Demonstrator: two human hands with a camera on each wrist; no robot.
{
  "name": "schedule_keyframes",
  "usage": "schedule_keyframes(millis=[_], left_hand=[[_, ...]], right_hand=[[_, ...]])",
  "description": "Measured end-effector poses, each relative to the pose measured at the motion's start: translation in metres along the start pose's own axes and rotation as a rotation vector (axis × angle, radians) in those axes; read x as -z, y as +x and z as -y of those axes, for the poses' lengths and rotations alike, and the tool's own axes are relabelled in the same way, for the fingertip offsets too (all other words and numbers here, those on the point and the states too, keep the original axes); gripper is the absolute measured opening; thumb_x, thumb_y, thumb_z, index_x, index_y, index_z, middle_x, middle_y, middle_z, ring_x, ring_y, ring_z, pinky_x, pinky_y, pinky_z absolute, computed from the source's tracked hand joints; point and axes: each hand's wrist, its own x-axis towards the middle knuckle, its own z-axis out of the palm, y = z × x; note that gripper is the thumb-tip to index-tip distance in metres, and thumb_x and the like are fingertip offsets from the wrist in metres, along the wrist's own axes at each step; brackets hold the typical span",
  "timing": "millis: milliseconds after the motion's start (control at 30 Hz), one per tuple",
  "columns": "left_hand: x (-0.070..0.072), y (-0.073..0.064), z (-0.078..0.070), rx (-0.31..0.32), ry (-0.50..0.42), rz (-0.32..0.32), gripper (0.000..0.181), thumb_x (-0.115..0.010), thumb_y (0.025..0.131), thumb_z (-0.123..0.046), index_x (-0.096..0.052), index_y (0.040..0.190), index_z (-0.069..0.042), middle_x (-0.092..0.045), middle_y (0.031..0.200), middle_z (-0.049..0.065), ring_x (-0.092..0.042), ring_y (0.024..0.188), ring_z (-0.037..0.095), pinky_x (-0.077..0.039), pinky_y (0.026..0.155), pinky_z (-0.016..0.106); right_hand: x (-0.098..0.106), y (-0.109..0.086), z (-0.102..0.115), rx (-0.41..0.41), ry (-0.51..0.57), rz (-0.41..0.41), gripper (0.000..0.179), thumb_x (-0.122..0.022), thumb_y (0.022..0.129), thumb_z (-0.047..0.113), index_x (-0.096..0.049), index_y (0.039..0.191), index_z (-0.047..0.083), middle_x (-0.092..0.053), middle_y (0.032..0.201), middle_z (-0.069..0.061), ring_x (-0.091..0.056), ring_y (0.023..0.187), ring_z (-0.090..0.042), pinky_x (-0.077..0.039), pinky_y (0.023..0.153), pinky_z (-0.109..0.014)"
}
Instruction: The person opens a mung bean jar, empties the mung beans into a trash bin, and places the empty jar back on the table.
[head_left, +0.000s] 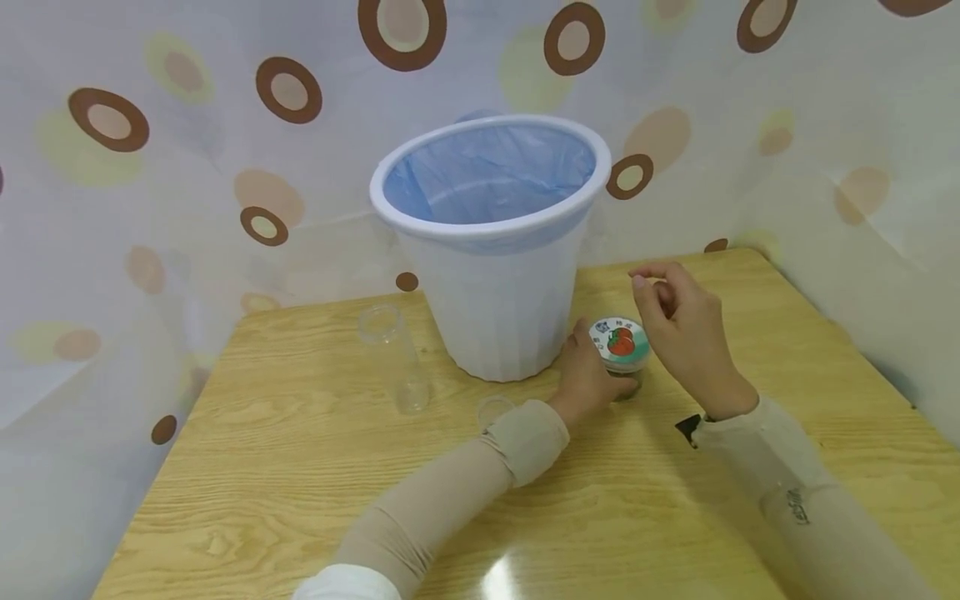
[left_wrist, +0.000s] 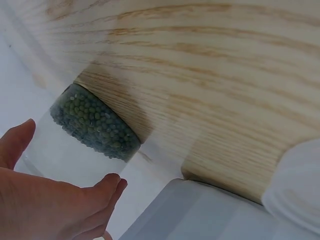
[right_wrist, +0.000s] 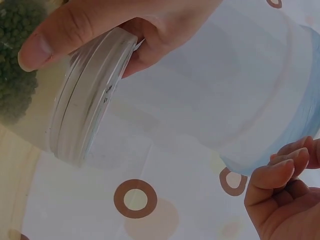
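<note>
My left grip (head_left: pixel 588 379) is closed round the lidded clear jar (head_left: pixel 618 342), right of the waste bin (head_left: pixel 502 308); my right grip (head_left: pixel 687 333) is curled, seemingly empty. I should keep it upright, pressing lightly.

Left hand (left_wrist: pixel 55 205) curled round clear, smooth-walled cylindrical jar (left_wrist: pixel 70 160), fingertips showing on both sides. Small round dark-green beans (left_wrist: pixel 95 120) heaped in jar's base end, just beyond fingertips; upper part bare of beans, within grip. Past base, pale wood-grained tabletop (left_wrist: pixel 215 75), shadow near jar. Right of grip, pale grey-white fluted container (left_wrist: pixel 200 212); farther right, well apart from fingers, translucent whitish round piece (left_wrist: pixel 295 185), cut by frame edge.
</note>
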Motion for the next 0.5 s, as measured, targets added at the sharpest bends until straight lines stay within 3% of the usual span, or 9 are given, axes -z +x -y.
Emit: schedule_keyframes(millis=[500], left_hand=[[-0.0006,-0.0010,0.0037,0.028,-0.019,-0.010,0.105,-0.088,0.069,-0.026,-0.022,0.148,-0.008,-0.041,0.138,0.008,-0.044,0.128,0.021,-0.035,0.106,0.028]], right_hand=[[0.0003,-0.0021,-0.0023,-0.012,0.001,0.004,0.022,-0.052,0.099,0.015,-0.063,0.109,-0.001,-0.038,0.052,0.001,-0.029,0.042,-0.007,-0.024,0.041,-0.024]])
